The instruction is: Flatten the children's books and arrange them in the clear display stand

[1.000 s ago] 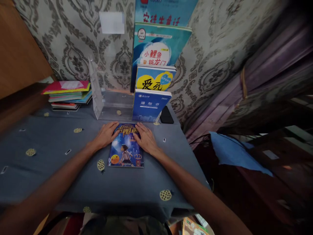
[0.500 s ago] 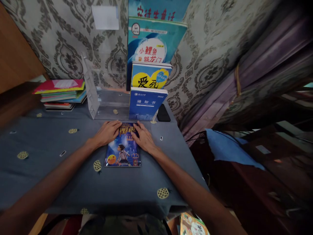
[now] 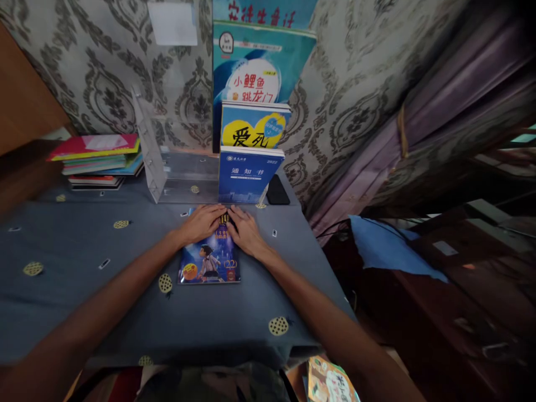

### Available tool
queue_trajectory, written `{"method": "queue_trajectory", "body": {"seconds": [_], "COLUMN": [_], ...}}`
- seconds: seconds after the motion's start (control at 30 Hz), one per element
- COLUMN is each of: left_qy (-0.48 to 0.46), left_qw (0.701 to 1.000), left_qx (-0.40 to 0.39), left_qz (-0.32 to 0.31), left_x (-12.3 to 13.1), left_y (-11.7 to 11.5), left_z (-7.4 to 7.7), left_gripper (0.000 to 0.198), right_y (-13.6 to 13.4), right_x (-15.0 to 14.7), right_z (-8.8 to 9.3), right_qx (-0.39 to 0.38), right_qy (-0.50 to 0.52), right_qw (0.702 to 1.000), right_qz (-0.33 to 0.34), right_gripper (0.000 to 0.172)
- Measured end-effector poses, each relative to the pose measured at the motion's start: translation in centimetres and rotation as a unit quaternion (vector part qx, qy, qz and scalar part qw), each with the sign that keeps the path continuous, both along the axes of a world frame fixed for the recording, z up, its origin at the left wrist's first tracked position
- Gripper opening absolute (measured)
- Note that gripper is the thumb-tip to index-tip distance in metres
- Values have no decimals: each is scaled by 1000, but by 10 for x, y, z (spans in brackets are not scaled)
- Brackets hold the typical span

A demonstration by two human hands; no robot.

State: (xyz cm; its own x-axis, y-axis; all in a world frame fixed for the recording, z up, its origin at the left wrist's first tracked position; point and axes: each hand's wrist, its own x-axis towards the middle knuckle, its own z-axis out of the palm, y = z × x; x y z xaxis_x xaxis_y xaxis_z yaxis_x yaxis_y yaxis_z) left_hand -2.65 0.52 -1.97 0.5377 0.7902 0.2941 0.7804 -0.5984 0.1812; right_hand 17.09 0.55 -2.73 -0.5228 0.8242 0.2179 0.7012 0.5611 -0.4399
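**Hands drawn together over the magazine's top edge**

Since the frame half a second back, our hands have slid inward from the upper corners of the magazine [image 3: 209, 265], and most of its title is now covered. Our left hand [image 3: 204, 222] and right hand [image 3: 245, 230] lie flat on the cover, palms down and fingers stretched out, clamped on nothing. The fingertips come close over the middle of the top edge, but we cannot tell whether they touch.

The magazine lies face up on the grey-clothed table [image 3: 84, 245]. Its upper part is under both hands and its lower half shows bare toward us between our forearms.

Just beyond our fingertips stands a blue booklet [image 3: 249, 177], upright in a clear rack [image 3: 165, 167], with only a narrow strip of cloth between it and the magazine's far edge. The open part of the rack sits beyond the left hand. A black phone [image 3: 277, 191] lies beyond and just outside the right hand.

Well out past the left hand, a stack of books [image 3: 97, 159] rests by the wall, and a broad stretch of cloth lies between. The table's side edge runs near the right hand, and a blue cloth [image 3: 391, 250] lies lower down past it.
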Motion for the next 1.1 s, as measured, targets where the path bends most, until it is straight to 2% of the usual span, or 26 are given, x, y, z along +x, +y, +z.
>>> {"method": "queue_trajectory", "body": {"seconds": [0.17, 0.3, 0.5, 0.83, 0.93, 1.1], "left_qy": [-14, -10, -27, -45, -39, -36], "left_qw": [1000, 999, 993, 966, 964, 965], "left_qx": [4, 5, -13, -139, -147, -153], "left_qz": [-21, -44, -117, -211, -217, -208], "left_x": [-3, -1, 6, 12, 13, 14], "left_y": [-1, -13, -46, -111, -120, -121], "left_z": [-3, -1, 5, 26, 28, 26], "left_gripper": [45, 44, 41, 50, 51, 47], "right_y": [5, 14, 22, 14, 12, 4], "right_x": [8, 14, 17, 17, 17, 13], "right_z": [0, -1, -5, -1, 0, 3], "right_qx": [-17, -41, -39, -20, -19, -29], "right_qy": [11, 21, 38, 25, 16, -5], "right_qw": [1000, 998, 997, 998, 999, 999], "right_qz": [16, 34, 47, 45, 46, 29], "right_gripper": [50, 50, 46, 51, 53, 56]}}
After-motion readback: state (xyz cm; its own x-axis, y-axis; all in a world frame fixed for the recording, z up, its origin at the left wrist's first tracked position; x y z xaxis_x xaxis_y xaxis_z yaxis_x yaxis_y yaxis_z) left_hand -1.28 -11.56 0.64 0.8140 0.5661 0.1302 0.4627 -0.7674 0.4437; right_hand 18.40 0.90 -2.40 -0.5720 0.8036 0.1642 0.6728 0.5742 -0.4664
